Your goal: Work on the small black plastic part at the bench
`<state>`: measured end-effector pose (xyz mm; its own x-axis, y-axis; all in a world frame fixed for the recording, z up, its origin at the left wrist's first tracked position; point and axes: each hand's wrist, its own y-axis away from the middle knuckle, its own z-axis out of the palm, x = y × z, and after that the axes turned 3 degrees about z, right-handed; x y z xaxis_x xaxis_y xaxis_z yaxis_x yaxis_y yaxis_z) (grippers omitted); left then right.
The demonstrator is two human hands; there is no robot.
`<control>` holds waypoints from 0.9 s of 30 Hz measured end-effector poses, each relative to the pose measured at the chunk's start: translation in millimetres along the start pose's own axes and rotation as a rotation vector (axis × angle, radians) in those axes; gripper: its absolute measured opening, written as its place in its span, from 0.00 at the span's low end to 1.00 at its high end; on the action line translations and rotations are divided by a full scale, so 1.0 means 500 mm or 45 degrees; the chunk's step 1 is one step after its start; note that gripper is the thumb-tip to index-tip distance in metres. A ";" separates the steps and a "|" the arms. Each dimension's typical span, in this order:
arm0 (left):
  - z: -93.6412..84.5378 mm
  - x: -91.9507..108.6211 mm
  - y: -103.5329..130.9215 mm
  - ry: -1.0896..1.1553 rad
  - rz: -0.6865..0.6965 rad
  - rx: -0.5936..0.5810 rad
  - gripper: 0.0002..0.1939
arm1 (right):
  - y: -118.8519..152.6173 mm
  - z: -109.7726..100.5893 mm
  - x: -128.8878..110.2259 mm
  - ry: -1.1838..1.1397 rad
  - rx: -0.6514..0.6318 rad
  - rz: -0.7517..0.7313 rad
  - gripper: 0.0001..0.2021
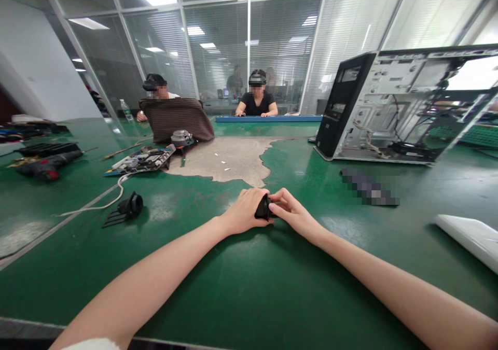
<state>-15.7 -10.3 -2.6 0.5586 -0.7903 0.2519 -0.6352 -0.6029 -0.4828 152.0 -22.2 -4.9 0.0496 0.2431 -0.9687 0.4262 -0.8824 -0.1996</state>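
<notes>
Above the green table point(233, 288), my left hand point(247, 210) is closed around a small black plastic part point(262, 208), its back turned up. From the other side my right hand point(290, 210) meets the part, thumb and fingertips pinched at its right edge. Both hands touch the same piece, and much of it is hidden by the fingers, so its exact kind does not show. Some way to the left lies another black plastic piece point(130, 205) with a round end and thin prongs.
A circuit board point(146, 159) and a cordless drill point(52, 166) lie at left, near a white cable point(116, 192). An opened computer case point(389, 111) stands at right, behind a blurred dark object point(368, 186) and a white box point(472, 238). Two people sit opposite.
</notes>
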 end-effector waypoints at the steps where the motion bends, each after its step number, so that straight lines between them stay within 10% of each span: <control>1: 0.000 0.000 0.000 0.001 0.005 0.000 0.29 | -0.002 0.001 0.001 0.010 0.022 -0.005 0.09; 27: 0.002 -0.004 0.001 -0.041 0.036 -0.002 0.29 | -0.011 -0.002 0.002 0.005 0.037 0.070 0.11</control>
<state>-16.4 -8.7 -4.3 0.5573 -0.8031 0.2108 -0.6520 -0.5805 -0.4878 150.8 -16.8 -4.4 0.0756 0.1951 -0.9779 0.3960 -0.9059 -0.1502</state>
